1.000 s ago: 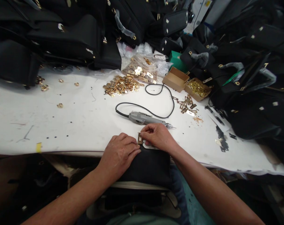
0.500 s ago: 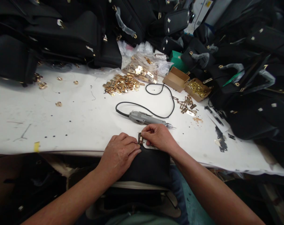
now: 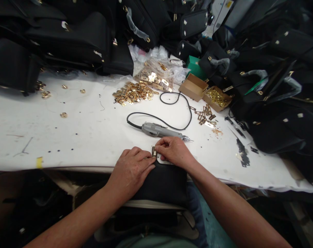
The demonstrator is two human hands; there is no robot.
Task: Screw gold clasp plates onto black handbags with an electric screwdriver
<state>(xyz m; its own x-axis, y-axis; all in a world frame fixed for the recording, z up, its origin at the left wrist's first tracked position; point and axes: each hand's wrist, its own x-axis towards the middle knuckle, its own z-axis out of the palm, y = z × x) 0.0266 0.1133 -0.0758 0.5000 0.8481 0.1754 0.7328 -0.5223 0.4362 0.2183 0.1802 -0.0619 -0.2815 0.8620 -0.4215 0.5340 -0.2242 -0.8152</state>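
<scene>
A black bag point(image 3: 167, 182) lies over the table's front edge in front of me. My left hand point(image 3: 133, 168) rests on its left side, fingers pressed together, with the fingertips against a small metal plate point(image 3: 154, 151). From the right, my right hand point(image 3: 173, 150) pinches the top of that plate between thumb and finger. A pale flat piece with small holes point(image 3: 160, 159) shows under the right hand. Just beyond the hands lies a grey electric screwdriver point(image 3: 161, 131), its bit pointing right and its black cable looping behind it.
Gold metal plates point(image 3: 133, 93) are piled on the white table point(image 3: 99, 134). An open cardboard box point(image 3: 193, 87) stands beside a box of small gold parts point(image 3: 217, 97). Dark metal plates point(image 3: 207, 114) lie to the right. Black bags point(image 3: 73, 38) crowd the back and right.
My left fingertips have shifted slightly onto the lower end of the metal plate. The right hand has barely moved, and the whole view has drifted a little.
</scene>
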